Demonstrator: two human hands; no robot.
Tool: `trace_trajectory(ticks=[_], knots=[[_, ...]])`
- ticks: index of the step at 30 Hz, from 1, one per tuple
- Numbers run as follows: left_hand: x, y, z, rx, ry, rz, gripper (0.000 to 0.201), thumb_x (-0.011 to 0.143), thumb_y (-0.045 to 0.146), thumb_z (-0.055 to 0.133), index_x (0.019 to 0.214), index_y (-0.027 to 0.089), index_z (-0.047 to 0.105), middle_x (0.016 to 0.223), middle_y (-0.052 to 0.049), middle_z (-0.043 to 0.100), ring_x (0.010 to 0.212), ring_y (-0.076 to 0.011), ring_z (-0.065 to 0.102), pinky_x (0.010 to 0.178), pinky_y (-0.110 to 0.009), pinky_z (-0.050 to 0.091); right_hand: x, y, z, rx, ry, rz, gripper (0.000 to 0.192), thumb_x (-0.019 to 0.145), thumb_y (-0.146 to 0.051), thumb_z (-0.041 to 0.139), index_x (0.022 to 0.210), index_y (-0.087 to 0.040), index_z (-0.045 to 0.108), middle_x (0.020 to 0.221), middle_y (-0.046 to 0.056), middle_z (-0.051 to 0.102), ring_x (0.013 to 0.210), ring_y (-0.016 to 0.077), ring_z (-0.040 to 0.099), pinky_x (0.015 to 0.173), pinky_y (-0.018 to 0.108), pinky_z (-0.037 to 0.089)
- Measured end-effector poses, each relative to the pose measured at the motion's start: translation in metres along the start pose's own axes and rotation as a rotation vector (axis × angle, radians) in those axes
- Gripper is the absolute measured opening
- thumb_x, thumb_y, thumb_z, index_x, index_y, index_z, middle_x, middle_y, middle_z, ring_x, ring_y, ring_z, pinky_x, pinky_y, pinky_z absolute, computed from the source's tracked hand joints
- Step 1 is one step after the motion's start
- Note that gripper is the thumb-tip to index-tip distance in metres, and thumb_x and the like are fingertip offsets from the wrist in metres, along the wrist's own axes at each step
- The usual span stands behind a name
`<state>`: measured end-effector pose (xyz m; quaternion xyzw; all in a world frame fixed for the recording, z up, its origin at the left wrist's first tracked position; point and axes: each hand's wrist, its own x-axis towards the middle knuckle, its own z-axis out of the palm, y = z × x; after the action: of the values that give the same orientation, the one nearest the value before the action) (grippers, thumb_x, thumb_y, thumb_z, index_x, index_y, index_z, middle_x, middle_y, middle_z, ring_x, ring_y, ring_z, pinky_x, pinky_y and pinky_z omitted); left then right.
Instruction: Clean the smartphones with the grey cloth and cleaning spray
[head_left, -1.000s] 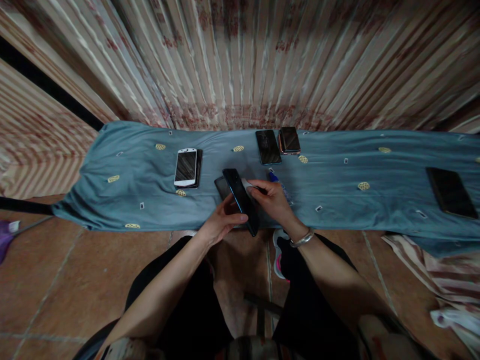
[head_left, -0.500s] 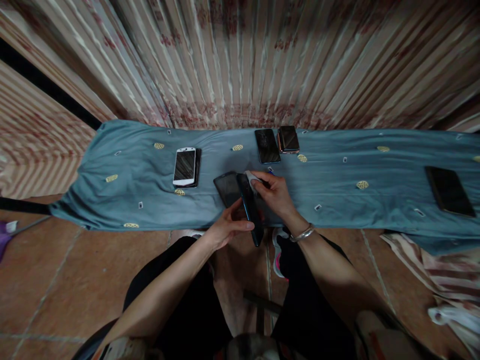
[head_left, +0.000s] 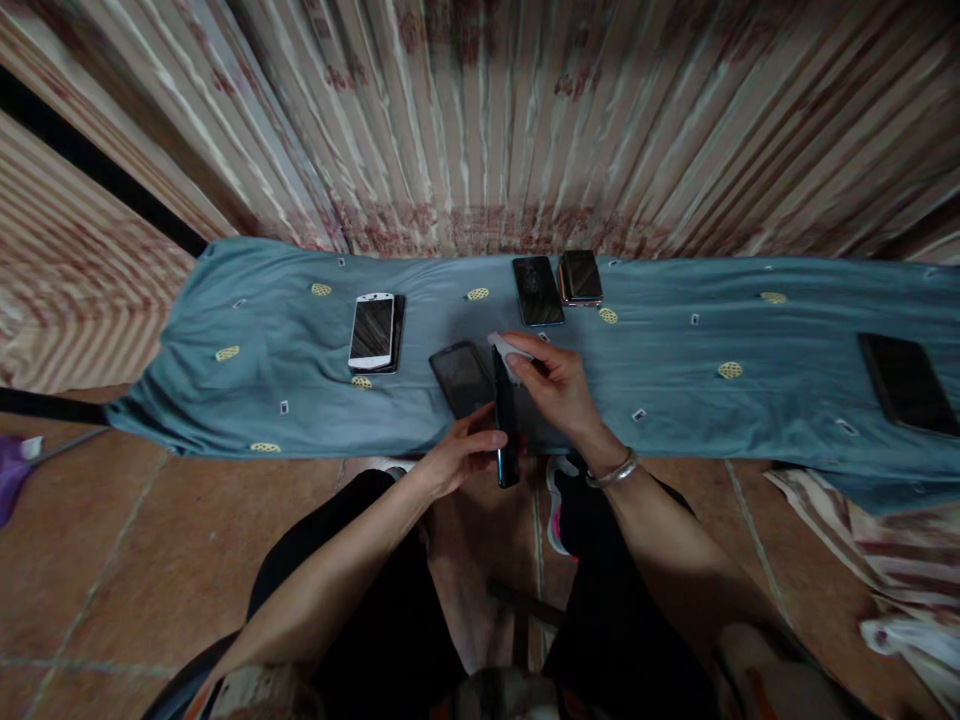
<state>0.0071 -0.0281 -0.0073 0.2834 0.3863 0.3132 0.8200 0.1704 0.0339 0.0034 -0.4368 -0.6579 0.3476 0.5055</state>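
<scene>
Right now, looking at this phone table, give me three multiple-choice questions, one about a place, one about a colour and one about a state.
1. Where does the white-framed phone lie?
A. Left part of the cloth
B. On the floor
C. Far right edge

2. What colour is the tablecloth?
A. Red
B. Blue-grey
C. Yellow

3. How is the dark phone in the hands placed?
A. Flat on the cloth
B. Held on edge between both hands
C. Stacked on the white-framed phone

Answers:
1 A: it lies left of the hands, on the cloth.
2 B: the cloth is blue-grey with small yellow motifs.
3 B: the left hand grips its lower part, and the right hand holds a small white piece at its top.
</scene>
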Motion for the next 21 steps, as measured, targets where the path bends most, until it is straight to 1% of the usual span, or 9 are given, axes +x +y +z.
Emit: trace_trajectory(ticks=[4, 9, 12, 15, 19, 21], knots=[[0.001, 0.0, -0.001, 0.017, 0.01, 0.02, 0.073, 0.06, 0.041, 0.083, 0.124, 0.016, 0.059, 0.093, -0.01, 0.074, 0.082, -0.0231, 0.07, 0.063, -0.028, 0.052, -0.001, 0.001, 0.0, -0.061, -0.007, -0.094, 0.029, 0.089, -0.025, 0.055, 0.112, -0.028, 0.072, 0.12, 0.0, 0.071, 0.115, 0.0177, 0.064, 0.104, 0.037, 0.048], [0.002, 0.002, -0.001, -0.008, -0.004, 0.046, 0.063, 0.06, 0.041, 0.083, 0.114, 0.016, 0.062, 0.089, -0.009, 0.073, 0.081, -0.0241, 0.07, 0.065, -0.034, 0.056, -0.003, -0.001, -0.001, -0.142, -0.04, -0.166, 0.031, 0.092, -0.021, 0.051, 0.113, -0.029, 0.071, 0.122, 0.001, 0.069, 0.118, 0.0183, 0.062, 0.106, 0.038, 0.047], [0.004, 0.003, -0.003, -0.007, 0.021, 0.064, 0.059, 0.06, 0.042, 0.083, 0.109, 0.015, 0.063, 0.086, -0.008, 0.073, 0.078, -0.0225, 0.07, 0.063, -0.031, 0.056, -0.006, -0.004, 0.002, -0.177, -0.057, -0.195, 0.032, 0.092, -0.018, 0.049, 0.113, -0.029, 0.071, 0.124, 0.002, 0.068, 0.118, 0.0175, 0.062, 0.106, 0.037, 0.047], [0.006, 0.004, -0.006, -0.026, 0.029, 0.085, 0.06, 0.061, 0.043, 0.083, 0.11, 0.015, 0.063, 0.086, -0.009, 0.073, 0.079, -0.0234, 0.07, 0.062, -0.031, 0.056, -0.01, -0.007, 0.005, -0.197, -0.081, -0.225, 0.033, 0.091, -0.015, 0.049, 0.113, -0.026, 0.071, 0.125, 0.004, 0.067, 0.117, 0.0174, 0.062, 0.104, 0.036, 0.049], [0.008, 0.006, -0.01, -0.057, 0.027, 0.119, 0.058, 0.065, 0.041, 0.081, 0.114, 0.017, 0.061, 0.092, -0.008, 0.072, 0.089, -0.0274, 0.07, 0.068, -0.037, 0.058, -0.013, -0.01, 0.007, -0.205, -0.123, -0.26, 0.033, 0.091, -0.014, 0.049, 0.113, -0.026, 0.07, 0.125, 0.005, 0.066, 0.117, 0.018, 0.062, 0.102, 0.036, 0.05], [0.009, 0.006, -0.011, -0.061, 0.027, 0.128, 0.059, 0.066, 0.039, 0.081, 0.116, 0.017, 0.06, 0.094, -0.008, 0.072, 0.091, -0.0278, 0.07, 0.071, -0.039, 0.059, -0.014, -0.012, 0.007, -0.199, -0.13, -0.261, 0.033, 0.091, -0.014, 0.049, 0.113, -0.026, 0.07, 0.125, 0.005, 0.066, 0.117, 0.0182, 0.061, 0.102, 0.036, 0.05]])
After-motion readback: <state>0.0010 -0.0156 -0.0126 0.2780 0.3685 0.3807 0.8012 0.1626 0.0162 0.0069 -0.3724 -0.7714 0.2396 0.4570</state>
